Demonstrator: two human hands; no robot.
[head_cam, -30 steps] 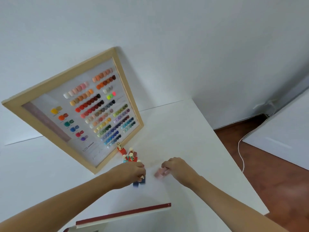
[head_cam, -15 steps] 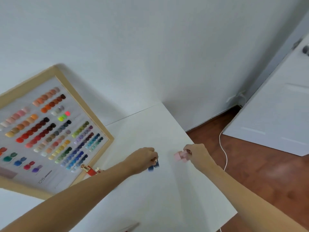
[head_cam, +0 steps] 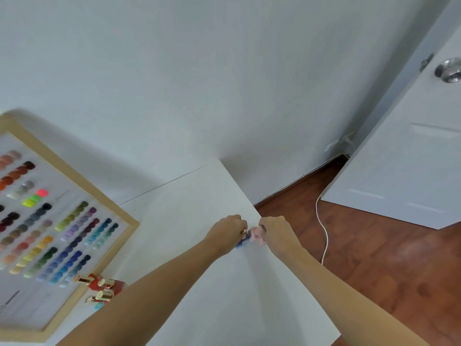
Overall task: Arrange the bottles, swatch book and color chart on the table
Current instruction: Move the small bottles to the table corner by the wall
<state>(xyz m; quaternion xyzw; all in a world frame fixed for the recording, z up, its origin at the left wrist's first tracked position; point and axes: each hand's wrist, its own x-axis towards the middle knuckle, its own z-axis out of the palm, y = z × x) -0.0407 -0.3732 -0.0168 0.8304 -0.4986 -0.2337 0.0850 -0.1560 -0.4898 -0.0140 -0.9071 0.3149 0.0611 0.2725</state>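
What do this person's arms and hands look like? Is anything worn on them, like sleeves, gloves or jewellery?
Both arms are bare for their whole visible length: no sleeves or cuffs show. The left hand and right hand wear no gloves, and neither wrist shows a watch or bracelet. No rings can be made out, though the fingers are mostly hidden from this angle and slightly blurred, so that cannot be settled.

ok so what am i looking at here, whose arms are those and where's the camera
The camera sits on a person's head, looking forward and down, so the two bare arms are their own. The left hand grips a small blue bottle with a gold cap. The right hand grips a pink bottle. Both are at the right edge of a white table. A wood-framed color chart leans against the wall on the left, with more bottles in front of it.
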